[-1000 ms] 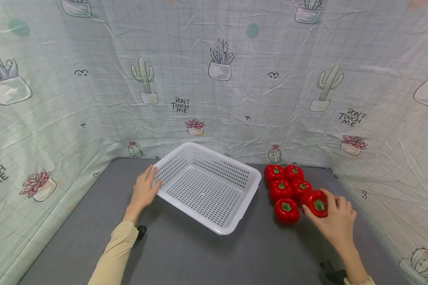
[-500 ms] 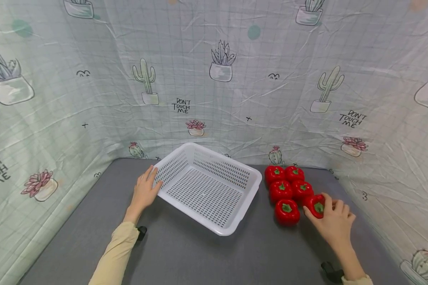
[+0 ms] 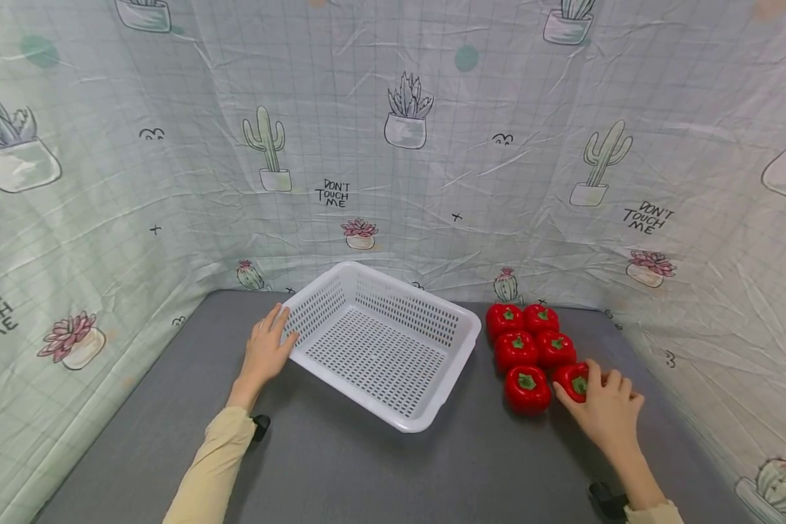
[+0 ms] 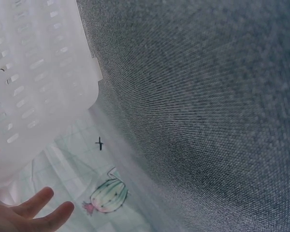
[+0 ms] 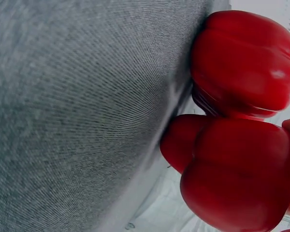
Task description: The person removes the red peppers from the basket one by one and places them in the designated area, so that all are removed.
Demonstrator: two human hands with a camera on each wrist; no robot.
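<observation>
In the head view my right hand (image 3: 605, 407) grips a red bell pepper (image 3: 568, 380) at the front right of a group of similar peppers, thumb at its near side and fingers over its far side. Beside it on the left stands another red bell pepper (image 3: 527, 389). In the right wrist view the gripped pepper (image 5: 239, 174) sits close to a neighbouring pepper (image 5: 246, 63), with fingertips at the right edge. My left hand (image 3: 266, 349) rests at the left rim of a white perforated plastic basket (image 3: 435, 404), its fingers extended; the exact contact is hard to see.
Several more red peppers (image 3: 516, 349) stand in two columns behind the front pair, right of the basket. A grey cloth (image 3: 340, 466) covers the table. Cactus-printed curtain (image 3: 406, 182) hangs at the back and both sides.
My right hand has moved slightly left and down with the red bell pepper, bringing it nearer the front-left pepper. The left hand and the basket have stayed put.
</observation>
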